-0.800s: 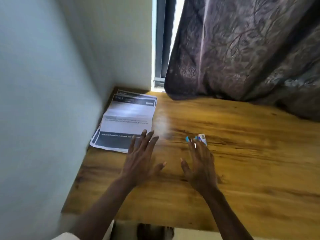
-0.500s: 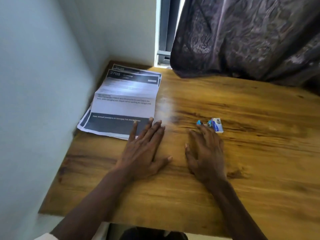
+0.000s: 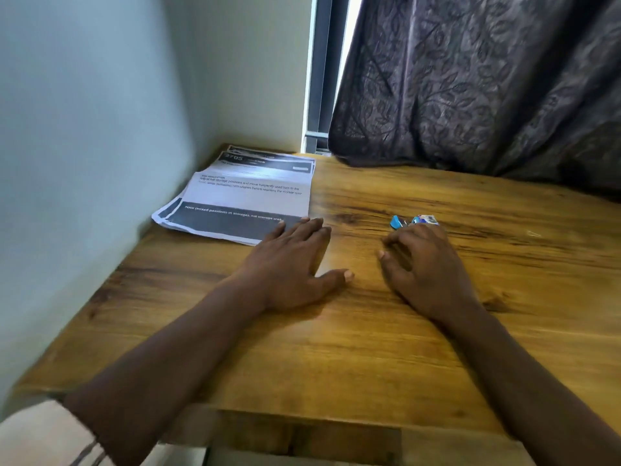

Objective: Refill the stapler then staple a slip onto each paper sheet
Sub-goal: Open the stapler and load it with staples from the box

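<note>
**Both grips down on the bench**

Left grip (image 3: 289, 264) lies flat and open on the bench (image 3: 369, 348), fingertips touching the near edge of the paper stack (image 3: 248, 193) by the wall. Right grip (image 3: 426, 267) is half curled, knuckles up, just behind the small blue stapler (image 3: 396, 222) and staple box (image 3: 427, 219); whether it has hold of anything, can't tell.

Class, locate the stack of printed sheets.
Head view: stack in the table's far-left corner by the wall, left hand at its near edge.
</note>
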